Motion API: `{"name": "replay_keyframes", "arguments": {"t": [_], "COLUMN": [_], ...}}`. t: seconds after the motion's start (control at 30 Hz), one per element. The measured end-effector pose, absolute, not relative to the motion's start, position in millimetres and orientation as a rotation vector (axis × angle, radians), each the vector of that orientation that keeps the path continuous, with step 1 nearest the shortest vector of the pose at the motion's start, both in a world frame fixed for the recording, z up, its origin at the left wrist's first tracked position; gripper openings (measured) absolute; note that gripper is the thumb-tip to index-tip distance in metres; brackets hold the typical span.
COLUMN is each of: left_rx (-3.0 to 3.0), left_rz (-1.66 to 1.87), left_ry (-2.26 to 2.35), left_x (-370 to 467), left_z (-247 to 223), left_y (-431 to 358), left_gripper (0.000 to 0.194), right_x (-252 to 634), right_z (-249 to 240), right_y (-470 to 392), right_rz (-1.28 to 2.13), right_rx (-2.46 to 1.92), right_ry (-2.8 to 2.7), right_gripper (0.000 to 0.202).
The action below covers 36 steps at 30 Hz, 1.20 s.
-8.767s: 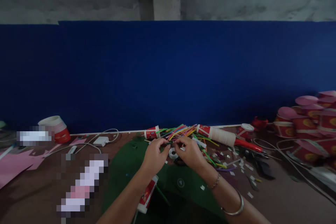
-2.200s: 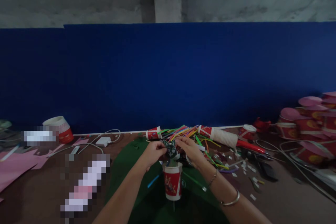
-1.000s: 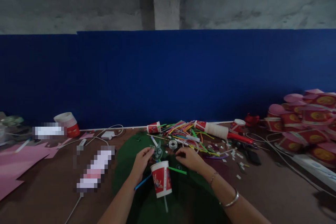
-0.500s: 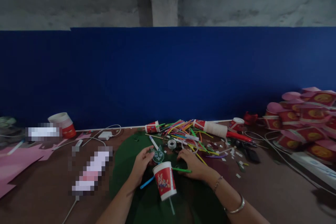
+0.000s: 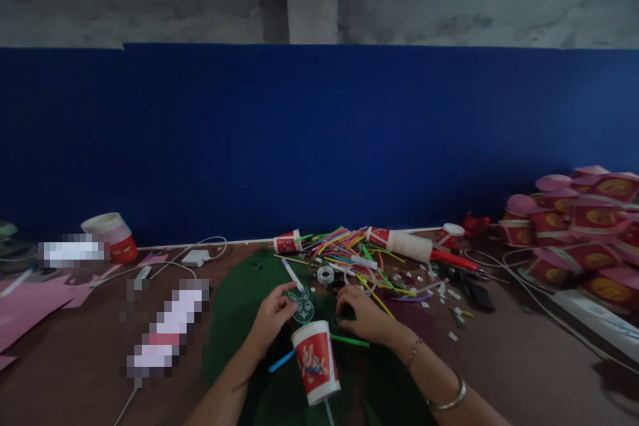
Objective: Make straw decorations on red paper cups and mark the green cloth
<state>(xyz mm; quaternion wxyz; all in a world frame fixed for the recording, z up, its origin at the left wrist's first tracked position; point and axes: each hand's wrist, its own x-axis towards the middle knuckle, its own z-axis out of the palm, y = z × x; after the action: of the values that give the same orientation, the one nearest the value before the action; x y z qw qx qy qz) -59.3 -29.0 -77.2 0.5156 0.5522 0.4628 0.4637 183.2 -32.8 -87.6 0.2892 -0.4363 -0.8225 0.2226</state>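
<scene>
Between thumb and fingers, my left hand [image 5: 273, 316] pinches the edge of a green paper cat face [image 5: 302, 307] with pale drawn lines. Just below it is a red and white paper cup [image 5: 315, 363], tilted, with a cartoon figure on its front. A blue straw [image 5: 281, 361] sticks out from the cup's left side and a green straw [image 5: 350, 341] from its right. A pale stick [image 5: 328, 411] shows under its base. My right hand [image 5: 367, 314] is curled beside the cup, its fingertips closed near a small dark green piece [image 5: 337, 321] that is hard to make out.
Behind my hands lie a white tape roll [image 5: 325, 274], a marker [image 5: 292, 274], a heap of coloured straws [image 5: 344, 246] and stacked paper cups [image 5: 412, 245]. Red and pink paper lanterns [image 5: 594, 233] are piled at right. Pink paper [image 5: 34, 306] and a charger [image 5: 196, 257] lie at left.
The cup and cat face have moved a little toward me, with the straws shifting along. My left thumb now lies over the cat face's edge. My right hand stays nearly in place, its fingers more curled.
</scene>
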Motion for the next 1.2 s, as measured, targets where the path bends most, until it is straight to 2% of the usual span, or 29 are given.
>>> {"name": "replay_keyframes", "arguments": {"t": [0.2, 0.33, 0.4, 0.5, 0.6, 0.77, 0.97, 1.07, 1.13, 1.2], "left_rx": [1.644, 1.947, 2.020, 1.989, 1.815, 1.687, 1.670, 1.630, 1.567, 1.500], "left_rz": [0.983, 0.852, 0.898, 0.998, 0.942, 0.931, 1.107, 1.196, 1.255, 1.305], "left_ry": [1.233, 1.578, 1.674, 1.446, 1.149, 1.158, 1.260, 1.269, 1.236, 1.200], "left_x": [-61.0, -65.1, -61.0, -45.0, -28.2, -23.8, -29.2, -29.2, -29.6, -30.5], "left_z": [-79.3, -66.0, -53.4, -37.4, -35.4, -53.2, -59.4, -60.9, -63.2, -66.1], "left_y": [-27.5, -24.6, -21.7, -14.6, -6.2, 4.3, 5.2, 4.7, 5.7, 7.6], "left_gripper": [0.049, 0.038, 0.033, 0.031, 0.028, 0.017, 0.017, 0.017, 0.019, 0.023], "right_x": [180.7, 181.5, 178.6, 169.3, 159.1, 158.0, 170.8, 169.9, 172.0, 180.1], "right_z": [-97.4, -90.4, -79.5, -63.9, -58.6, -60.9, -58.3, -59.1, -58.5, -58.2], "right_y": [-20.1, 0.0, 7.7, 12.3, 11.1, 8.6, 3.9, 2.0, 4.9, 11.5], "right_rz": [0.789, 0.941, 0.999, 1.041, 1.002, 0.961, 0.739, 0.625, 0.457, 0.178], "right_rx": [-1.256, -1.166, -1.138, -1.083, -1.004, -0.934, -1.194, -1.229, -1.333, -1.494], "right_ry": [-1.878, -1.652, -1.625, -1.660, -1.733, -1.846, -2.181, -2.343, -2.302, -2.113], "right_gripper": [0.008, 0.009, 0.011, 0.013, 0.014, 0.017, 0.026, 0.021, 0.018, 0.023]}}
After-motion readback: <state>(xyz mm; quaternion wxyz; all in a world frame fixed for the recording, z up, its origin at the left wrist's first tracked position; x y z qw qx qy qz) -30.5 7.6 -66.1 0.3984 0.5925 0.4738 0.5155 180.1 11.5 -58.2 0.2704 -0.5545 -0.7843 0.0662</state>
